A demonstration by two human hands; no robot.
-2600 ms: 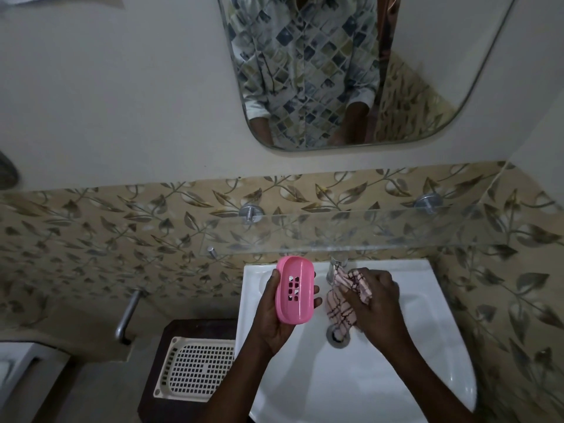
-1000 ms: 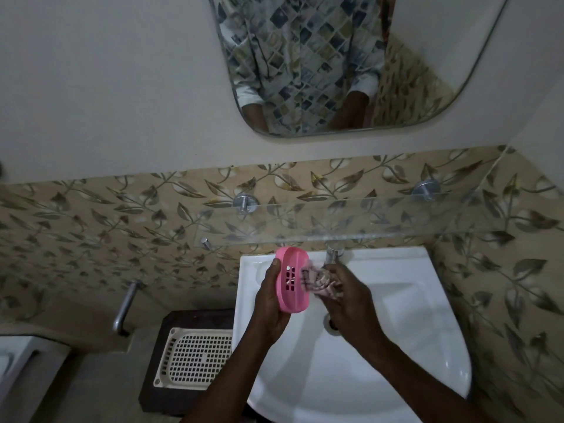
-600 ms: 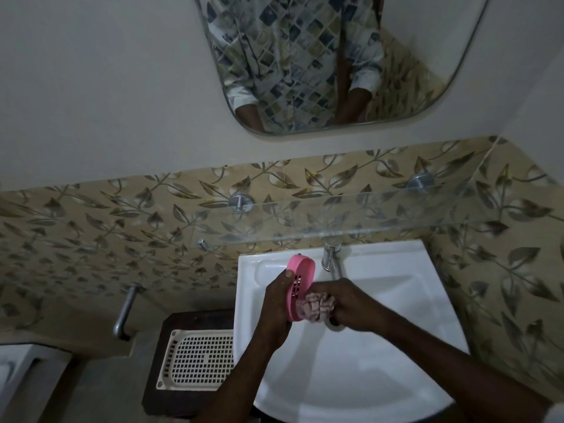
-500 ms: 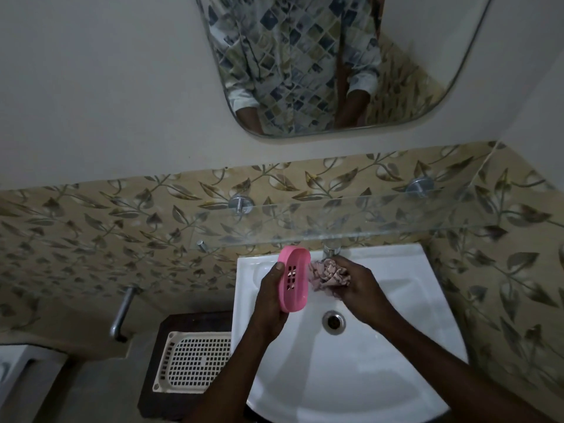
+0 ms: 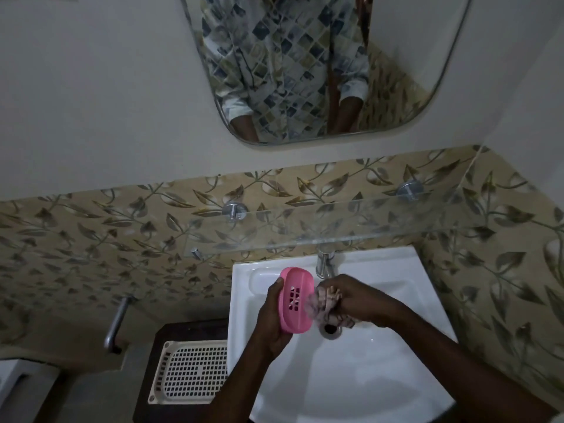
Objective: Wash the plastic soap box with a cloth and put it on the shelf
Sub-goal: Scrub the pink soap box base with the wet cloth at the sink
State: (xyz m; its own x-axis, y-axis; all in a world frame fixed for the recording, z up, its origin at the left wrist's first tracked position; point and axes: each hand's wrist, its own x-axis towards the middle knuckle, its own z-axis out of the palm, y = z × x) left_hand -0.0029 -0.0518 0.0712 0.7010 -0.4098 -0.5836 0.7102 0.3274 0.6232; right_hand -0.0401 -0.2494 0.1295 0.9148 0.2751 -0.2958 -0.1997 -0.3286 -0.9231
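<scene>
Leaf-patterned tiles are running along the far wall of a dim bathroom, with a mirror (image 5: pixel 320 68) above them and a white sink (image 5: pixel 381 377) filling the near right. Over the basin, the left hand (image 5: pixel 271 319) is gripping the pink soap box (image 5: pixel 296 300) by its left edge, tilting it so the slotted face is turning toward the right. The right hand (image 5: pixel 357 297) is clenching a bunched, pale checked cloth (image 5: pixel 323 303) and pressing it against the box's right rim, just above the drain (image 5: pixel 330 329) and just in front of the tap (image 5: pixel 325 264); whether water is running cannot be told. Judging by this, the washing step is under way and not yet finished: the cloth is touching only one side of the box, so other faces may be waiting. Placement is left entirely, since the glass shelf (image 5: pixel 351 224), mounted on the tiles above the sink, is carrying nothing visible. On the near left, a white perforated tray (image 5: pixel 189 374) is lying on a dark stand, well apart from the work.
</scene>
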